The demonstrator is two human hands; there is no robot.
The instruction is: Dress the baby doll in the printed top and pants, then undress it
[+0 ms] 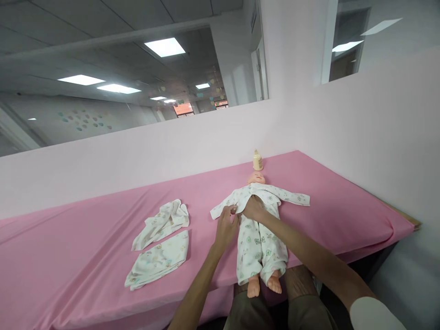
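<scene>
A baby doll (256, 177) lies on its back on the pink-covered table, its head away from me and its bare feet at the near edge. It wears a white printed baby shirt (292, 197), sleeves spread to both sides, and matching pants (250, 247). My left hand (227, 227) is at the shirt's lower left edge, thumb and fingers closed on the hem. My right hand (253, 208) reaches in at the shirt's front over the doll's belly; its fingertips are hidden under the raised cloth.
Left of the doll lie a crumpled white printed garment (165, 222) and a folded printed one (160, 261). A cream-coloured pump bottle (257, 161) stands beyond the doll's head. The pink sheet (103, 247) has creases. White walls (371, 137) bound the table behind and at right.
</scene>
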